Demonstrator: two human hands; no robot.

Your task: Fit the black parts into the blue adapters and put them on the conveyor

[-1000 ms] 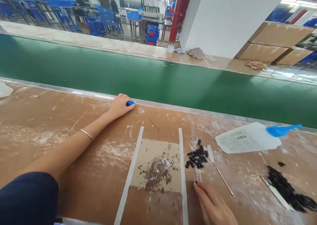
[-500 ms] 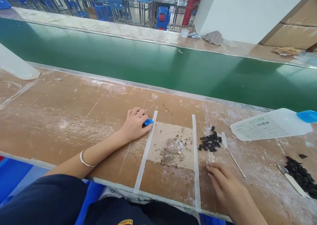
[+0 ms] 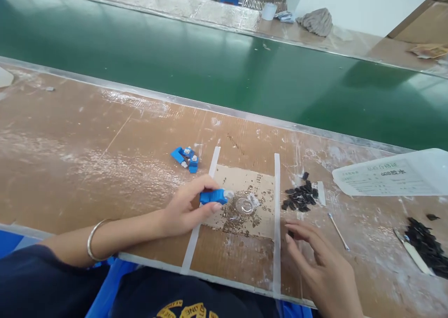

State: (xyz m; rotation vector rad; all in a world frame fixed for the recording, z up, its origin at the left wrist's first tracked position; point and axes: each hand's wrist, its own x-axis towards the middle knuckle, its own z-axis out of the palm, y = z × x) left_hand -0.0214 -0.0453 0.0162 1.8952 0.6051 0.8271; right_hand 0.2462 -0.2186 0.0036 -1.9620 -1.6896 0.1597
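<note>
Between the thumb and fingers of my left hand (image 3: 191,203) is a small blue plastic part (image 3: 213,196), its pale tip facing right. It is held over the left side of a stained cardboard piece (image 3: 261,178), which has a clear round blob of liquid (image 3: 245,205) on it. To the right of the cardboard, my right hand (image 3: 320,257) pinches a small black piece (image 3: 290,234) at its fingertips. Several more blue parts (image 3: 192,163) lie beyond my left hand. A pile of small black pieces (image 3: 301,196) lies beyond my right hand.
White tape strips (image 3: 277,224) flank the cardboard. At right are a cotton swab (image 3: 338,231), a white bottle (image 3: 392,175) on its side, a white-handled blade (image 3: 415,252) and a larger black heap (image 3: 425,245). A green belt (image 3: 210,70) runs behind the table.
My left hand has moved right and nearer with one blue part, uncovering the others. My right hand has shifted slightly left, and a black piece now shows in it. The view has tilted down.
</note>
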